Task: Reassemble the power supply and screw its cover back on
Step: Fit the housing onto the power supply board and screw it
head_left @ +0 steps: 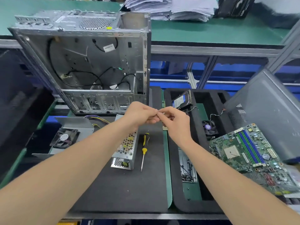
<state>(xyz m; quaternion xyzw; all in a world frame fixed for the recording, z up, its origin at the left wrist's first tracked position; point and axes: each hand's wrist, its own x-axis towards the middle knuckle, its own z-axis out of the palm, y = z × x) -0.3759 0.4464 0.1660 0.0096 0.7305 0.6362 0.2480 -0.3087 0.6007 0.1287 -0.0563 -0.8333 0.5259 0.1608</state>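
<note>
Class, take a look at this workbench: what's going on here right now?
A person works bare-handed at a repair bench. The left hand and right hand meet fingertip to fingertip above the black mat, fingers curled; anything pinched between them is too small to make out. The power supply lies on the mat under the left forearm, the screwdriver beside it, untouched. An emptied computer case sits behind; a motherboard lies to the right.
</note>
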